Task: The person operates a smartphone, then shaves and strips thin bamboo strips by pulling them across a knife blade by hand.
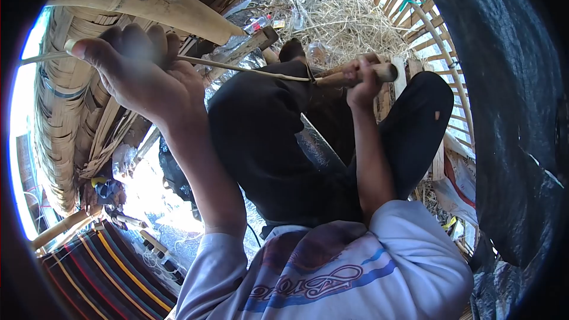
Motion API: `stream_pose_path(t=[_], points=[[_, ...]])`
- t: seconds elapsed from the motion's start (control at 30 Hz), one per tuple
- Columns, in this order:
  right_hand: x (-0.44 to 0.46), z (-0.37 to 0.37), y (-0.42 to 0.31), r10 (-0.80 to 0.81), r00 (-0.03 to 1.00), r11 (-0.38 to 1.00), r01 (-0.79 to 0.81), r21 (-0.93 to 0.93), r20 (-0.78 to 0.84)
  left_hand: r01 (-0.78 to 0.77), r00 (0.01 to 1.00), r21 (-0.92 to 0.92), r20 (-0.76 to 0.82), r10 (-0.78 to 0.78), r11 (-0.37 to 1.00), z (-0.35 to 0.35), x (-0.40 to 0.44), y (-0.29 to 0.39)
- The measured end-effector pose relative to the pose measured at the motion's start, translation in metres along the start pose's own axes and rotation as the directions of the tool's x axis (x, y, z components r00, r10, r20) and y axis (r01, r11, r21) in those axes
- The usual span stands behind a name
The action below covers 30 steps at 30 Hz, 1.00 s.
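On the left, my left hand (142, 74) is closed around a thin pale bamboo strip (249, 71), its thumb pointing outward. The strip sticks out past the thumb and also runs right, over my dark-trousered knee. My right hand (363, 83) grips the thick wooden handle (388, 73) of what looks like a knife. A narrow dark blade (310, 73) shows at the handle's left end, where the strip meets it. How blade and strip touch there is too small to tell.
A thick bamboo pole (148, 0) crosses the upper left, beside woven bamboo matting (65, 112). Straw or shavings (361, 24) cover the ground ahead, near a slatted bamboo fence (435, 35). Dark sheeting (504, 112) hangs at right. Striped cloth (101, 266) lies lower left.
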State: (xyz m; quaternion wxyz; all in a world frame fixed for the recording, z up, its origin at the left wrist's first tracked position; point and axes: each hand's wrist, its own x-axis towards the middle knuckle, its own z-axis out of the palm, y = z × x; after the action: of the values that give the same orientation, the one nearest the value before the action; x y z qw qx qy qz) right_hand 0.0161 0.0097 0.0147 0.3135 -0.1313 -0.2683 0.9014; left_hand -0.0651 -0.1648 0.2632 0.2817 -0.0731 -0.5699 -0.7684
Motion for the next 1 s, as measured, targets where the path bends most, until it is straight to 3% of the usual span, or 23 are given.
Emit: stream_pose_path(t=[0.03, 0.07, 0.1, 0.13, 0.2, 0.23, 0.27, 0.33, 0.47, 0.57, 0.67, 0.8, 0.9, 0.93, 1.0], points=[[-0.004, -0.014, 0.012, -0.012, 0.996, 0.925, 0.043, -0.379, 0.083, 0.011, 1.0, -0.001, 0.005, -0.011, 1.0, -0.002, -0.001, 0.0], [-0.001, -0.028, 0.028, -0.004, 0.984, 0.711, 0.129, -0.691, 0.18, 0.01, 1.0, -0.009, -0.026, -0.011, 1.0, -0.001, 0.001, -0.002], [-0.002, -0.053, 0.061, -0.094, 0.976, 0.62, 0.214, -0.755, 0.199, 0.002, 0.999, -0.019, -0.037, -0.003, 1.0, 0.002, 0.002, -0.001], [0.001, -0.046, 0.057, -0.11, 0.973, 0.622, 0.228, -0.749, 0.204, -0.006, 0.999, -0.029, -0.048, 0.005, 1.0, 0.006, 0.003, 0.001], [-0.003, -0.037, 0.05, -0.165, 0.971, 0.757, 0.238, -0.608, 0.174, 0.046, 0.998, -0.005, -0.042, -0.046, 0.999, 0.013, -0.004, 0.005], [-0.007, -0.021, 0.028, -0.07, 0.992, 0.792, 0.117, -0.6, 0.101, 0.024, 0.999, 0.002, -0.028, -0.024, 1.0, 0.012, -0.005, 0.004], [-0.004, -0.008, 0.015, -0.065, 0.993, 0.794, 0.109, -0.598, 0.095, 0.026, 0.999, 0.009, -0.026, -0.026, 1.0, 0.01, -0.005, 0.004], [0.0, 0.009, -0.007, -0.057, 0.997, 0.979, 0.067, -0.191, 0.06, 0.02, 0.998, -0.034, -0.057, -0.022, 0.999, 0.005, -0.004, 0.002], [0.005, 0.031, -0.043, -0.101, 0.991, 0.986, 0.111, -0.124, 0.082, 0.092, 0.995, -0.107, -0.028, -0.095, 0.99, -0.003, -0.005, -0.01], [0.002, 0.037, -0.067, -0.185, 0.982, 0.971, 0.188, -0.15, 0.039, 0.172, 0.943, -0.273, 0.325, -0.078, 0.946, -0.005, -0.002, -0.018], [0.0, 0.046, -0.094, -0.28, 0.96, 0.944, 0.278, -0.178, 0.013, 0.219, 0.898, -0.243, 0.428, -0.098, 0.945, 0.008, -0.001, -0.023], [-0.009, 0.052, -0.115, -0.337, 0.941, 0.936, 0.334, -0.113, -0.007, 0.161, 0.868, -0.22, 0.495, -0.032, 0.962, 0.016, 0.001, -0.029], [-0.014, 0.056, -0.114, -0.295, 0.954, 0.953, 0.298, -0.062, 0.043, 0.184, 0.862, -0.219, 0.505, -0.05, 0.958, 0.022, -0.001, -0.031], [-0.017, 0.06, -0.111, -0.262, 0.965, 0.956, 0.262, -0.131, 0.015, 0.184, 0.857, -0.224, 0.513, -0.045, 0.957, 0.023, -0.001, -0.034], [-0.02, 0.067, -0.105, -0.221, 0.975, 0.972, 0.22, -0.079, 0.0, 0.169, 0.902, -0.247, 0.429, -0.049, 0.954, 0.027, -0.001, -0.039]])
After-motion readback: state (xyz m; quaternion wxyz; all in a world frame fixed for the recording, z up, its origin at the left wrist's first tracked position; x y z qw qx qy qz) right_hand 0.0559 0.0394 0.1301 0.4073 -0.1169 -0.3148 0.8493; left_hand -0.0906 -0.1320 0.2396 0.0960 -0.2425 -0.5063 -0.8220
